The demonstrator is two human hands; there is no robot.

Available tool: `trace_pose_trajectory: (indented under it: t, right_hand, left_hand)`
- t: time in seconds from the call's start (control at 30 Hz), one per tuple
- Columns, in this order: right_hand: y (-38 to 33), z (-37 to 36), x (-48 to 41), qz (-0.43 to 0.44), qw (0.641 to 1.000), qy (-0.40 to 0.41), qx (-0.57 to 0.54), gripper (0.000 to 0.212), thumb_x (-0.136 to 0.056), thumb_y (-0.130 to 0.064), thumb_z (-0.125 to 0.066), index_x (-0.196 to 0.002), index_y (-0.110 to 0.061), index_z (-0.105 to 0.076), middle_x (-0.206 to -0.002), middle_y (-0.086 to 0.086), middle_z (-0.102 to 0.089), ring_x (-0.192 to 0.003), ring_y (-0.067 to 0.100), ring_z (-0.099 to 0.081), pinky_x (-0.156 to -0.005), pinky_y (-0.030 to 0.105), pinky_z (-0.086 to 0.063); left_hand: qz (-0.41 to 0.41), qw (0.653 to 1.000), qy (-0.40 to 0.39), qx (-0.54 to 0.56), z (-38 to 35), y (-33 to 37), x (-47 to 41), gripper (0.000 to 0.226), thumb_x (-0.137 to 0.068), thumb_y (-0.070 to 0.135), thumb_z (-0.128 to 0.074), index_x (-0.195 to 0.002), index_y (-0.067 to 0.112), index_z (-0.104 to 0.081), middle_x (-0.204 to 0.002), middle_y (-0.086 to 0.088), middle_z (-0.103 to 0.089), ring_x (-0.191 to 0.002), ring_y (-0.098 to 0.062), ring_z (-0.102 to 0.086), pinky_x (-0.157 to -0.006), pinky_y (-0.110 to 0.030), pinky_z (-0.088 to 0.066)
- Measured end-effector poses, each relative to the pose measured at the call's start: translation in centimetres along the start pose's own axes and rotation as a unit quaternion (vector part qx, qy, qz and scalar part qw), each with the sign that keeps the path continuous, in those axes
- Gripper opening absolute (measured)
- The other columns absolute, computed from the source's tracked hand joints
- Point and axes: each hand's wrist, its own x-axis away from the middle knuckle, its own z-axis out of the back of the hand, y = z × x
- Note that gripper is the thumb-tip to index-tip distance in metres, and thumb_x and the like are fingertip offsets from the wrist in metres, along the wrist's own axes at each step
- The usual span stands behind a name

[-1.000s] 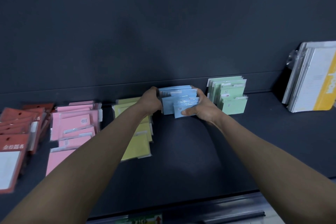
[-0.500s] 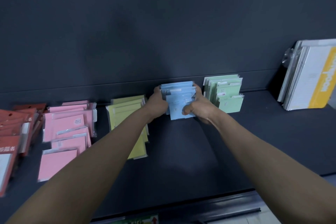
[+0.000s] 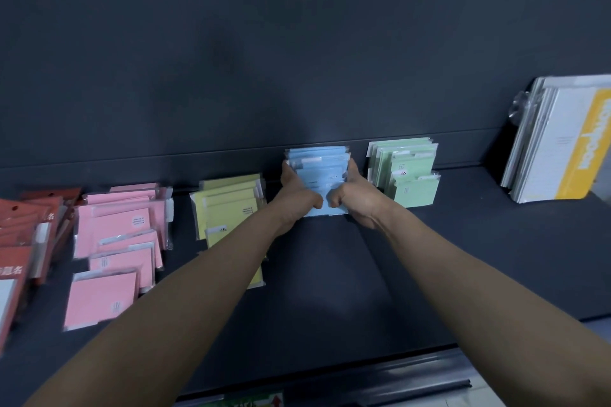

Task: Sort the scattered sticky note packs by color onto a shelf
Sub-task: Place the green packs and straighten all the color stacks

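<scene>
Grips blue packs (image 3: 317, 168) from either side with left hand (image 3: 297, 200) and right hand (image 3: 355, 206), probably to square the stack upright at the back of the shelf (image 3: 330, 294), between yellow packs (image 3: 228, 205) and green packs (image 3: 411, 168).

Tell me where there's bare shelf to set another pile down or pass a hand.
Widest bare shelf: in front of the green packs, rightward to the white and yellow stack. A gap also separates those two at the back. Crowded: red packs, pink packs and yellow packs sit close at the left; the left hand and right hand grip the blue packs.
</scene>
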Motion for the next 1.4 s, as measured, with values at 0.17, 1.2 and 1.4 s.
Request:
trace_pose_trajectory:
  t: [0.17, 1.2, 1.4]
  right_hand:
    - [-0.6, 1.3, 0.1, 0.008, 0.999, 0.009, 0.031, 0.077, -0.074, 0.017, -0.055, -0.13, -0.03, -0.031, -0.113, 0.006, -0.061, -0.097, 0.018, -0.059, -0.087, 0.03, -0.05]
    - [1.3, 1.1, 1.0, 0.068, 0.987, 0.072, 0.127, 0.06, -0.075, 0.006, -0.074, -0.123, -0.007, -0.04, -0.116, 0.005, -0.059, -0.09, 0.012, -0.061, -0.055, 0.005, -0.045]
    - [1.4, 1.2, 1.0, 0.067, 0.981, 0.097, 0.157, 0.057, -0.081, -0.004, -0.072, -0.128, -0.01, -0.039, -0.123, 0.003, -0.059, -0.106, 0.018, -0.059, -0.084, 0.021, -0.049]
  left_hand:
    - [-0.017, 0.999, 0.04, -0.012, 0.4, -0.5, -0.3, 0.097, -0.058, 0.009, -0.074, -0.138, 0.024, -0.02, -0.137, -0.001, -0.03, -0.123, -0.018, -0.04, -0.1, -0.039, -0.045]
    - [-0.006, 0.972, 0.078, -0.223, 1.0, -0.2, 0.3, 0.089, -0.078, 0.027, -0.073, -0.144, 0.006, -0.017, -0.144, -0.013, -0.029, -0.132, -0.026, -0.032, -0.107, -0.037, -0.034]
    - [-0.03, 0.969, 0.109, -0.22, 0.8, 0.1, 0.9, 0.074, -0.081, 0.026, -0.069, -0.139, 0.007, -0.027, -0.138, -0.012, -0.035, -0.125, -0.025, -0.038, -0.1, -0.034, -0.037]
